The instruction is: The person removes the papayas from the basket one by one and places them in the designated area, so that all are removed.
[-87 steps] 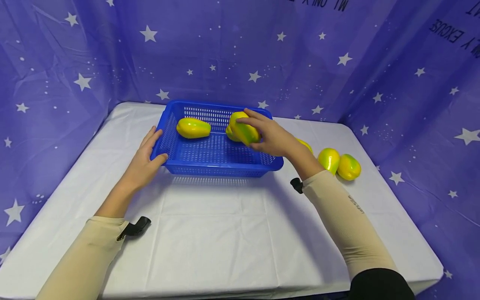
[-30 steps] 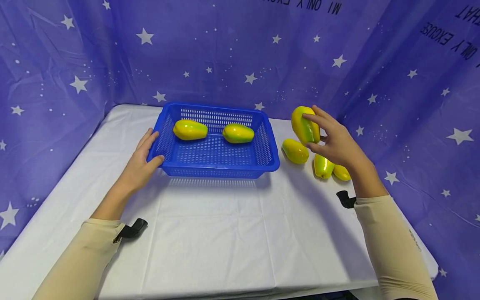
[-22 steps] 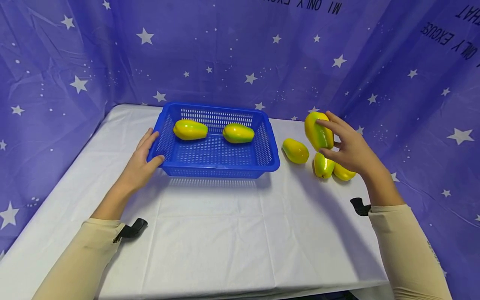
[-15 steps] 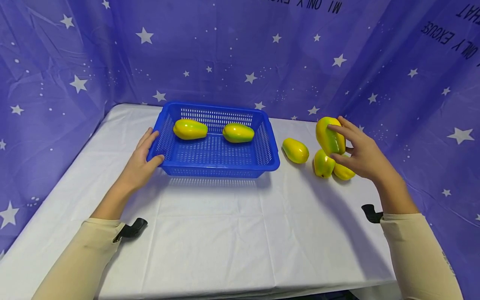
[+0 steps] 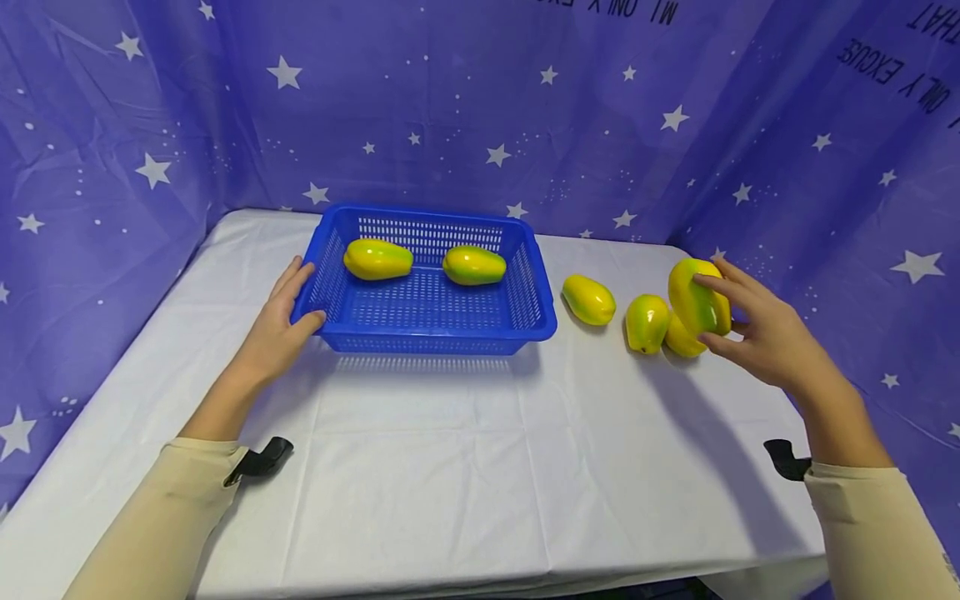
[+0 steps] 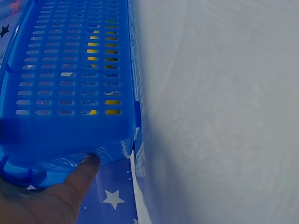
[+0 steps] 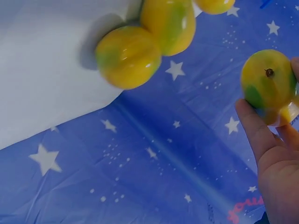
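Note:
My left hand (image 5: pixel 273 333) rests at the left end of a blue plastic basket (image 5: pixel 442 333). Its fingers lie fairly straight along the rim, thumb at the front corner; in the left wrist view the thumb (image 6: pixel 84 175) touches the basket's outer wall. Two glossy yellow-green papayas lie inside, one on the left (image 5: pixel 378 260), one on the right (image 5: pixel 474 265). Above the table's right side, my right hand (image 5: pixel 765 333) holds another papaya (image 5: pixel 693 296) between thumb and fingers. The held fruit partly covers a papaya (image 5: pixel 682 337) on the table behind it.
Beside that papaya lies another one (image 5: pixel 647 323), and a third (image 5: pixel 588 300) sits nearer the basket. A white cloth (image 5: pixel 420 483) covers the table. Purple star-printed curtains (image 5: pixel 450 100) hang behind it and at both sides.
My right hand has carried its papaya from over the basket to the right, and lowered it toward the papayas on the table. My left hand has stayed at the basket.

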The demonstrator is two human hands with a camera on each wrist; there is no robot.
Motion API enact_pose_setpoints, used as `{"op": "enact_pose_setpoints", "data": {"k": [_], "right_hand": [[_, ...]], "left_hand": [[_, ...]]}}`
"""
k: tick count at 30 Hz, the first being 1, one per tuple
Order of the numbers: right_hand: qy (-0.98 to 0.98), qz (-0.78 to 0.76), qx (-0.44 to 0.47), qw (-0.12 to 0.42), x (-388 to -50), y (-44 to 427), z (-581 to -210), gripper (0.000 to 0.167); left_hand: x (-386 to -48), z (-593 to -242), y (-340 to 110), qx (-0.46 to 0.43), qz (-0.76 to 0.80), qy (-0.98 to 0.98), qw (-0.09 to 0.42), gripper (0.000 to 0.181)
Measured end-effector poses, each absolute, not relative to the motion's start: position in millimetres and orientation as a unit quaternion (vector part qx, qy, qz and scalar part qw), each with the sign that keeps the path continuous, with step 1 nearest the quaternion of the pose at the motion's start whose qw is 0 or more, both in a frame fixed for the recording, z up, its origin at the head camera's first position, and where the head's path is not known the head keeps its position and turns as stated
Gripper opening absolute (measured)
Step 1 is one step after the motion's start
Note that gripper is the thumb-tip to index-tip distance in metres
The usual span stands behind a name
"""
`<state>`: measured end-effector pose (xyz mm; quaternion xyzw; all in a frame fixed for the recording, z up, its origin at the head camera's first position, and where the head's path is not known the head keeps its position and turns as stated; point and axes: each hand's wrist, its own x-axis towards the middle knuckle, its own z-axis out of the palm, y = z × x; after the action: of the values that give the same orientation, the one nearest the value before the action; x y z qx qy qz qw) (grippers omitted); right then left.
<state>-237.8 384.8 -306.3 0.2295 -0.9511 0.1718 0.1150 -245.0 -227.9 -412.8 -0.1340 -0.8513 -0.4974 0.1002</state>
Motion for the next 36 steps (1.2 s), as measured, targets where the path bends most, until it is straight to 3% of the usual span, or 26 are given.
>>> {"op": "enact_pose_setpoints", "data": {"k": [29,36], "right_hand": [[-0.961,0.185,0.190,0.084,-194.8,433.9,-348.3,0.082],[-0.962,0.183,0.195,0.056,-190.4,438.2,-363.9,0.081]], "left_hand": [[-242.4,-410.1,-226.5,-0.134,-0.493,-0.854,0.097,0.070],[-244.5,-412.1,-226.9,-0.133,-0.492,-0.855,0.097,0.070]]}}
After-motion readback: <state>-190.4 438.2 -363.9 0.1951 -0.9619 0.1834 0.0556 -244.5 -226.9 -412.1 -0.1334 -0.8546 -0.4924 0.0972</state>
